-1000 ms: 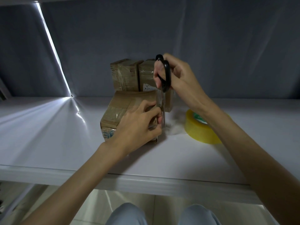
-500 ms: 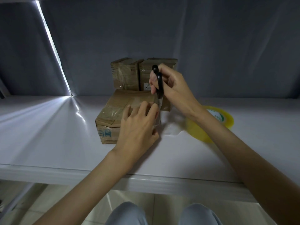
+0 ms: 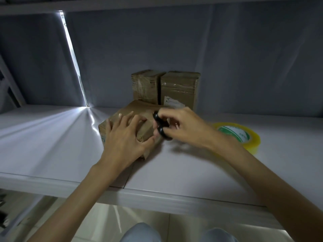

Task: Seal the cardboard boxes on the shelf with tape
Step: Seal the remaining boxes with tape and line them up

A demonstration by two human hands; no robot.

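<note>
A flat cardboard box (image 3: 138, 109) lies on the white shelf (image 3: 183, 172), its top wrapped in clear tape. My left hand (image 3: 124, 137) rests on the box's near end, fingers spread and slightly bent, thumb at the right edge. My right hand (image 3: 181, 127) grips black-handled scissors (image 3: 160, 127) right beside the box's right side; the blades are hidden. Behind stand two taped boxes upright, one on the left (image 3: 146, 87) and one on the right (image 3: 180, 89). A yellow tape roll (image 3: 244, 137) lies flat to the right of my right wrist.
The shelf's front edge (image 3: 157, 198) runs across below my forearms. A grey back wall (image 3: 227, 58) closes the shelf, with a bright slit of light (image 3: 75, 63) at the left. An upper shelf board (image 3: 157, 4) hangs overhead. Floor tiles and my knees show below.
My right hand has dropped from above the box to its right side, turning the scissors sideways. My left hand slid forward over the box's near end. The view shifted.
</note>
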